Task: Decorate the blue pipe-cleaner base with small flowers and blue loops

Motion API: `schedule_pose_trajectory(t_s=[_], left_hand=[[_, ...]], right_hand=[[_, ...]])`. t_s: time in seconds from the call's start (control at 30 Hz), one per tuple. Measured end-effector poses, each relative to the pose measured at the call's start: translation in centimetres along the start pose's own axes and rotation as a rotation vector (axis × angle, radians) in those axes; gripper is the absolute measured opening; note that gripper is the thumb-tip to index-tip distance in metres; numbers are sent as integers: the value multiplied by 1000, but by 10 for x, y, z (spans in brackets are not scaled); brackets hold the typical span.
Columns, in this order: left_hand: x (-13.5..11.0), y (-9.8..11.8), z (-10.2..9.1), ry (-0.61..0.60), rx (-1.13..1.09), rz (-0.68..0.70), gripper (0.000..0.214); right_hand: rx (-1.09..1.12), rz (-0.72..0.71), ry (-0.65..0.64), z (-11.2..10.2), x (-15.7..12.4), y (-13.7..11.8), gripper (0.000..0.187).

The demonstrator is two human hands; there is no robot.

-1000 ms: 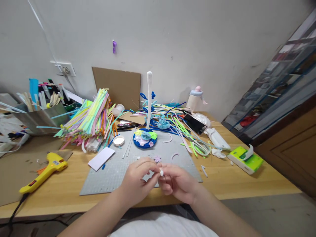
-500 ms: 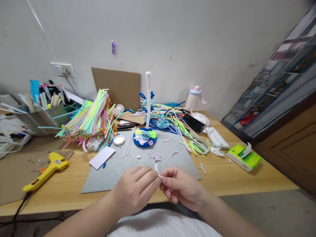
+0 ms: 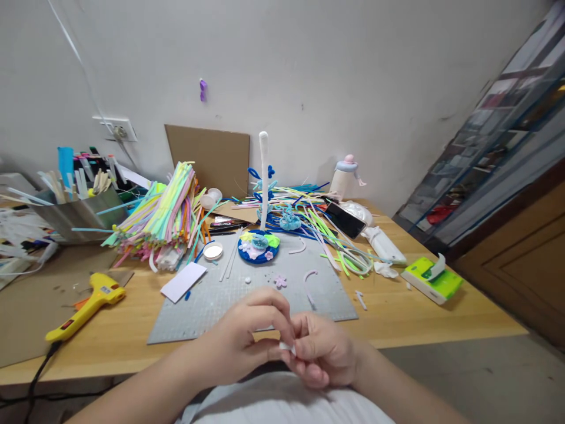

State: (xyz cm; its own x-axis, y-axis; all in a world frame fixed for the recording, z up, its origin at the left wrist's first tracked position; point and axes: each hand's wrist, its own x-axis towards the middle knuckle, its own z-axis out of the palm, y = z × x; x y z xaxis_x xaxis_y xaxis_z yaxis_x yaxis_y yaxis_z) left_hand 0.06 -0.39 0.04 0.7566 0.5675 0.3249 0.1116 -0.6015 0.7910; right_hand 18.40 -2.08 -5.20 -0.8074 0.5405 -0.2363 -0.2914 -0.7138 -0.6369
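Both hands meet at the table's near edge, over my lap. My left hand (image 3: 247, 341) and my right hand (image 3: 324, 350) pinch a small white pipe-cleaner piece (image 3: 286, 347) between their fingertips; most of it is hidden by the fingers. Ahead lies a grey cutting mat (image 3: 220, 300) with a small purple flower (image 3: 279, 281) and short white curved pieces (image 3: 309, 274) on it. At the mat's far edge stands a blue round base (image 3: 258, 247) with a tall white stem (image 3: 263, 176).
A yellow glue gun (image 3: 86, 306) lies at the left. A pile of coloured pipe cleaners (image 3: 163, 215) sits behind the mat, a white card (image 3: 183, 281) near it. A phone (image 3: 345, 219), a green tissue pack (image 3: 431, 282) and a pink-capped bottle (image 3: 345, 174) are at the right.
Both hands have drawn back toward my body, from over the mat's near edge to the table edge. The white piece, seen sticking up before, is now mostly covered by the fingers.
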Motion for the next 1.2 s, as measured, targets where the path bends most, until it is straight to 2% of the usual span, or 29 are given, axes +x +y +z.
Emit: schedule_pose_trajectory(t_s=[0.1, 0.2, 0.3, 0.37, 0.43, 0.47, 0.53, 0.6, 0.67, 0.73, 0.8, 0.87, 0.9, 0.97, 1.03, 1.13, 1.2], left_hand=[[1, -1, 1, -36, -28, -4, 10], [1, 1, 1, -73, 30, 5, 12], [1, 2, 1, -66, 182, -7, 13], [0, 0, 3, -33, 237, -55, 15], [-2, -6, 8, 16, 180, -191, 16], [-3, -10, 11, 44, 100, -310, 17], [-5, -19, 17, 76, -171, -602, 20], [-7, -26, 21, 28, -536, -833, 27], [-8, -30, 23, -24, -809, -887, 33], [-7, -31, 21, 27, -863, -806, 33], [-5, -28, 19, 157, -709, -653, 30], [-3, -25, 16, 230, -450, -467, 27], [-2, -23, 15, 231, -325, -374, 22], [-2, -20, 13, 189, -153, -231, 10], [-3, -18, 13, 150, -87, -164, 9], [-4, -18, 12, 98, -83, -195, 11], [-4, -21, 13, 57, -80, -257, 13]], right_hand=[[-40, 67, -31, -2, 2, 4, 33], [-105, 68, -31, -4, 2, 6, 30], [-300, -46, 78, -4, 0, 3, 27], [-536, -197, 173, -1, -4, -2, 24], [-911, -392, 231, 3, -8, -8, 18], [-1143, -489, 240, 5, -11, -10, 15], [-1558, -643, 216, 7, -14, -13, 20], [-1744, -709, 180, 6, -16, -13, 26], [-1646, -726, 232, 3, -15, -11, 22], [-1307, -664, 359, -1, -11, -8, 15], [-877, -539, 440, -5, -7, -4, 19], [-554, -414, 415, -8, -2, 0, 26], [-461, -371, 385, -8, -1, 2, 28], [-378, -312, 329, -9, 2, 6, 29], [-365, -269, 296, -8, 3, 8, 29], [-443, -222, 282, -5, 2, 8, 30], [-621, -238, 307, -3, 0, 6, 28]])
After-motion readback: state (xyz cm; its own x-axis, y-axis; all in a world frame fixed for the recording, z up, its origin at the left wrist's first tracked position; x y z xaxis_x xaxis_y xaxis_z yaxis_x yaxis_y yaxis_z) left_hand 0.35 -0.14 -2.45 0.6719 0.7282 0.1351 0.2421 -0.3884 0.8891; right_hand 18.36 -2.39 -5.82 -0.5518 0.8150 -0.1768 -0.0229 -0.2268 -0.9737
